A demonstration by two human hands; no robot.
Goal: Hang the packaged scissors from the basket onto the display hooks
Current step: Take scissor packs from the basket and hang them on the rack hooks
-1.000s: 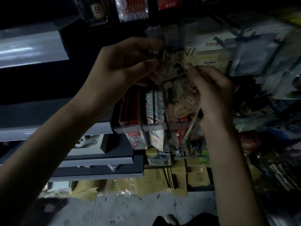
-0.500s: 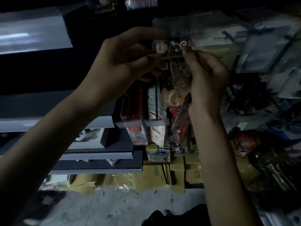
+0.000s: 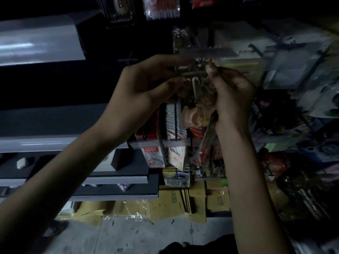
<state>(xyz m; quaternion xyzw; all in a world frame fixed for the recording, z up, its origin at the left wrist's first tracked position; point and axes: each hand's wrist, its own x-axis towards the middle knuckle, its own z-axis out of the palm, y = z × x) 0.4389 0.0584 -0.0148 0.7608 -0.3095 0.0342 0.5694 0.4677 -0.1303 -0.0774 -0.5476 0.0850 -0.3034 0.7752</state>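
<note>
Both hands [image 3: 150,85] [image 3: 232,94] raised, fingers pinching the packaged scissors [image 3: 199,92].

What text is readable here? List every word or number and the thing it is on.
"8": on the dark hanging pack at top.
Red box: white characters, too blurred to read.
White box: red print, blurred.
Scissors pack: print unreadable.
Cardboard boxes: marks too small.

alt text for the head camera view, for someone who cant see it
In a dim shop, a person's left hand and right hand pinch the top of the packaged scissors, held up before a rack of hanging goods. Grey shelves stand to the left; flattened cardboard lies on the floor below.
</note>
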